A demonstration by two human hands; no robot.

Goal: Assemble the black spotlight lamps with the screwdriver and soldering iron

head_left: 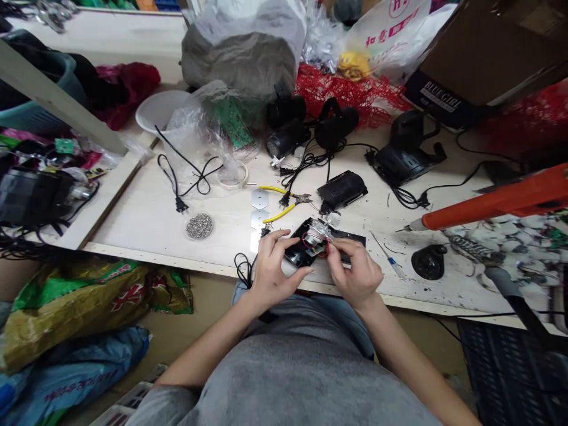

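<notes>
In front of me lies an open black plastic housing (pixel 297 255) with a small circuit board, a silvery part and red wires (pixel 306 239) in it. My left hand (pixel 274 267) is at the housing's left side, thumb and fingers apart, fingertips at its edge. On the other side, my right hand (pixel 356 271) is closed, thumb and forefinger pinched where the red wires end; the fingers hide the exact spot. Just beyond the housing are yellow-handled cutters (pixel 284 204), lying with their jaws spread, and a black housing shell (pixel 342 190).
A dish of small screws (pixel 199 226) stands left, near thin metal plates (pixel 260 199). To the right, a screwdriver (pixel 390 259) lies near a black round part (pixel 428 261), and an orange power screwdriver (pixel 483 204) juts in. Black corded devices (pixel 403 157) line the back.
</notes>
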